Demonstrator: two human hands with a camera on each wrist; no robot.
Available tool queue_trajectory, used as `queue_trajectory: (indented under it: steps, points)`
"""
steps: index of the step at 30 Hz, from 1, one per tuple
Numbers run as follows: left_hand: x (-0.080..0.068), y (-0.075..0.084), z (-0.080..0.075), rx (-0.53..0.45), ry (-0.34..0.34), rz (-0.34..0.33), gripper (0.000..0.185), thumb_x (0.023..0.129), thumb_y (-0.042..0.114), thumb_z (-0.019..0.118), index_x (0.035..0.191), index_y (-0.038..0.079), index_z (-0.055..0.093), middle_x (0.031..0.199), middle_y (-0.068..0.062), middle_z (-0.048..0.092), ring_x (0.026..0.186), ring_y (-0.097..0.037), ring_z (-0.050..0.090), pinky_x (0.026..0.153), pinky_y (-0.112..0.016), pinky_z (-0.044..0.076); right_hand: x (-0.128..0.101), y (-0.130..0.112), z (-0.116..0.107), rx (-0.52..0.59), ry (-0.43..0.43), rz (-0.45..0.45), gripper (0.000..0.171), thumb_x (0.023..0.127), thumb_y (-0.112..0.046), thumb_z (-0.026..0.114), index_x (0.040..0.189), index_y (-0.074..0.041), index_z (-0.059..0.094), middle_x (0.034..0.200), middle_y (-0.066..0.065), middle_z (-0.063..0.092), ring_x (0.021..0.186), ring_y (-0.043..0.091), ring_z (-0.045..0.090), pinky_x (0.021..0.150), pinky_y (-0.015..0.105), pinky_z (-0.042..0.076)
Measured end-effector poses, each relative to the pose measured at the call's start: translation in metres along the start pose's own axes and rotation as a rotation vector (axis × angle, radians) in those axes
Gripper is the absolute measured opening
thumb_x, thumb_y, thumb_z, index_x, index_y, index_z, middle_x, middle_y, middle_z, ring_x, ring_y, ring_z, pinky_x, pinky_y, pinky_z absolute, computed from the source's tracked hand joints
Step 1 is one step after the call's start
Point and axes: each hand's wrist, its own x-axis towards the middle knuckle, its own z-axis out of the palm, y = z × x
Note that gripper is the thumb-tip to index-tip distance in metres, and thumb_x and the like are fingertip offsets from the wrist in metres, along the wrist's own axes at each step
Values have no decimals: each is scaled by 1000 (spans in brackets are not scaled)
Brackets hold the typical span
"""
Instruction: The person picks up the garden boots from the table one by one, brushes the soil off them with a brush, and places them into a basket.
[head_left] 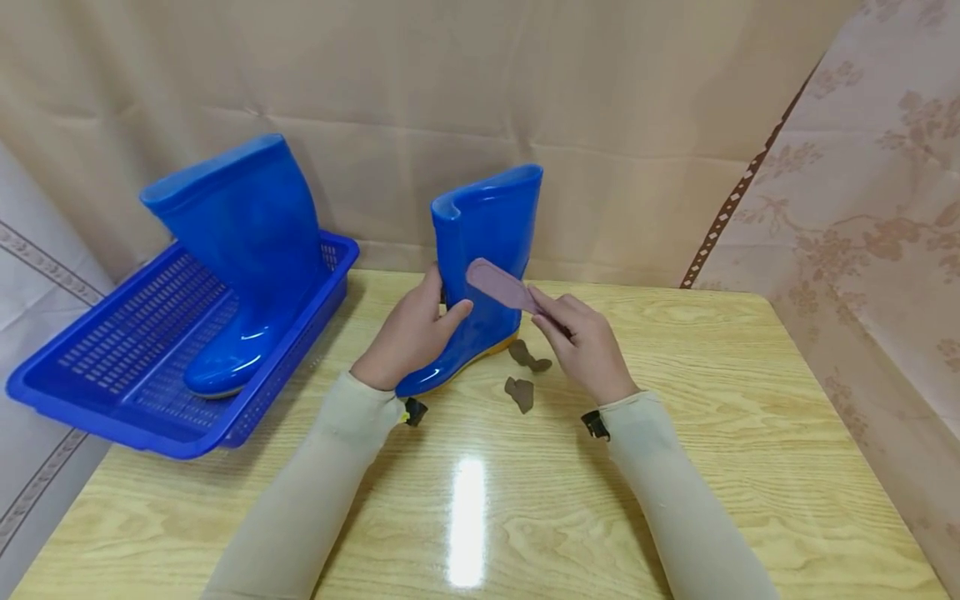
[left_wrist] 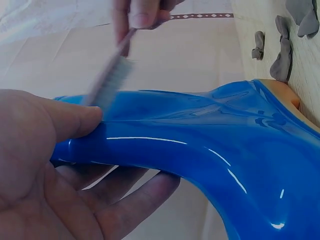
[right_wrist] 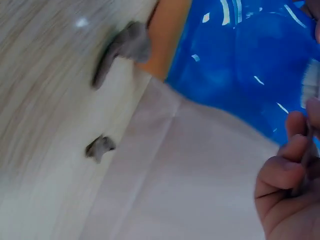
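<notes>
A blue rain boot (head_left: 487,229) with a yellowish sole stands on the table, toe toward the left front. My left hand (head_left: 405,333) holds its shaft, with the thumb on the near side and the fingers around the far side in the left wrist view. My right hand (head_left: 585,346) grips the handle of a pinkish brush (head_left: 495,283). In the left wrist view the pale bristles (left_wrist: 116,82) face the boot shaft, close to the left thumb. Brown-grey mud-like pieces (head_left: 521,394) lie beside the heel.
At the left, a second blue boot (head_left: 255,242) stands in a blue plastic basket (head_left: 348,250) with slotted sides. A beige curtain (head_left: 622,150) hangs behind the wood-grain table (head_left: 712,467), and a floral cloth (head_left: 885,208) hangs at the right.
</notes>
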Motion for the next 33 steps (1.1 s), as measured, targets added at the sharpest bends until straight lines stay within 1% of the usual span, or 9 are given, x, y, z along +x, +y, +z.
queue_trajectory:
  steps: [2,5,8,11,16,19,22,27,33]
  points:
    - [0,0,0,-2,4,-11,67,109,32,55,161,9,20,155,-18,49,136,-38,55,109,-58,46,-1,7,2,-3,-37,55,38,101,-11,68,139,-13,67,82,4,63,64,16,46,54,27,36]
    - [1,-1,0,-3,10,-30,66,109,31,54,162,9,20,156,-19,48,136,-39,55,109,-59,46,-4,21,4,-9,-98,137,38,101,-11,67,139,-12,66,91,8,71,69,17,50,57,27,39]
    - [2,-1,1,-3,19,-47,66,109,32,53,162,10,19,157,-19,47,136,-40,54,109,-59,46,-5,27,4,2,-125,184,38,102,-14,67,139,-12,66,92,9,71,71,18,51,59,27,40]
    - [1,-2,1,1,30,-48,67,109,33,53,161,9,20,156,-19,48,136,-40,55,109,-59,46,-4,22,2,31,-100,174,38,102,-17,67,140,-16,67,87,4,65,69,17,50,57,27,39]
    - [-1,0,2,16,4,0,67,109,31,52,162,9,18,158,-18,45,138,-39,52,111,-58,44,0,6,-1,56,-37,59,37,102,-15,68,139,-15,68,81,0,59,65,15,47,54,26,36]
    - [-2,2,2,24,-8,24,66,110,29,51,163,9,17,160,-17,43,140,-39,51,112,-57,43,1,1,-2,50,-19,23,37,101,-11,68,138,-12,68,79,1,57,63,13,45,53,25,35]
    - [-3,3,1,28,-9,36,66,110,27,51,163,10,17,160,-17,43,140,-38,51,112,-57,43,0,0,0,47,-27,37,38,101,-10,68,139,-12,67,80,2,59,63,13,45,54,25,35]
    - [-2,2,1,32,-4,25,65,111,27,50,163,9,17,160,-17,43,140,-39,51,113,-56,43,-3,8,3,26,-75,99,38,101,-12,67,140,-13,66,85,4,66,64,16,47,54,26,37]
    - [-2,2,0,36,3,16,64,111,27,49,164,9,17,161,-18,42,141,-39,50,114,-57,42,-3,13,1,-12,-123,164,37,102,-14,67,139,-13,66,85,6,67,63,17,48,53,28,38]
